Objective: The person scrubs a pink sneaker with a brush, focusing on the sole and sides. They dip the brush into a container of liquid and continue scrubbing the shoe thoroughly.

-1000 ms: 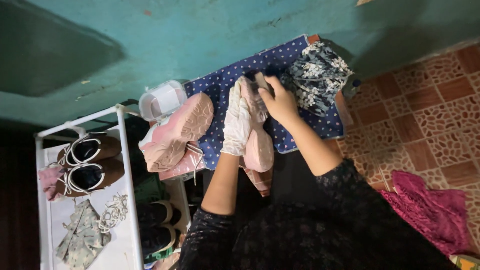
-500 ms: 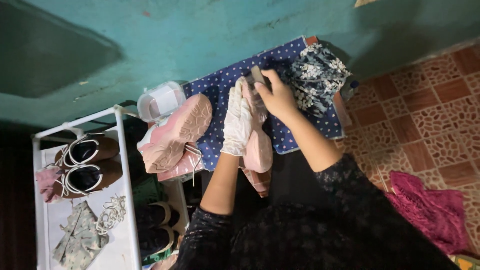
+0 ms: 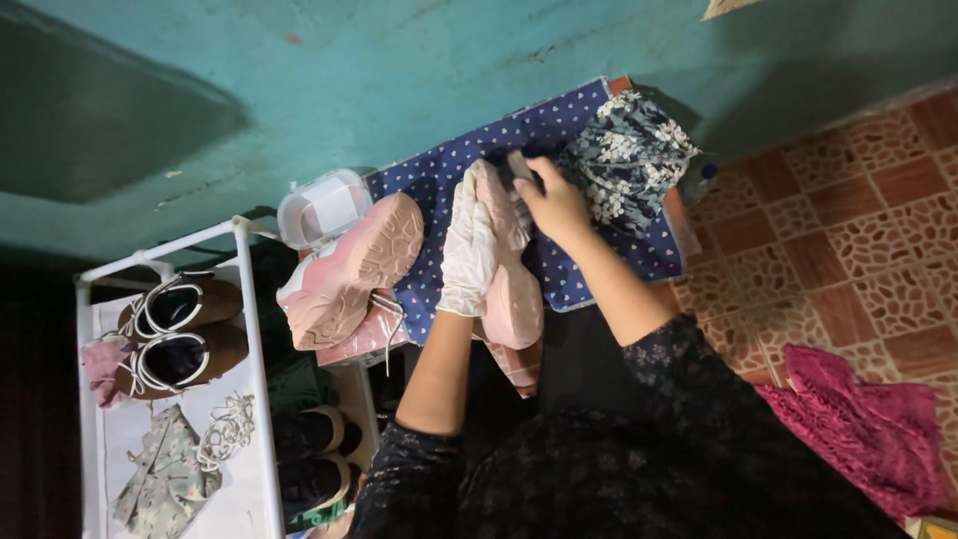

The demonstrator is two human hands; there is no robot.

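Wall point(image 3: 399, 70): teal, behind all.
Cloth point(image 3: 439, 180): blue, dotted, covering the work surface.
Rack point(image 3: 249, 329): white, holds brown shoes point(image 3: 175, 334).
Second sneaker point(image 3: 349, 269): pink, sole up, left of the hands.
Sneaker point(image 3: 514, 289): pink, on the cloth; gloved left hand point(image 3: 469, 250) wraps it, fingers closed.
Right hand point(image 3: 554, 205): pinches a small dark brush point(image 3: 517, 165) at the toe. Step: scrubbing, apparently; further strokes need a firm brace.

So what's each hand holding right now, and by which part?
The gloved left hand grips the pink shoe along its side, sole outward. The bare right hand holds a small dark object against the shoe's upper end; what it is cannot be told.
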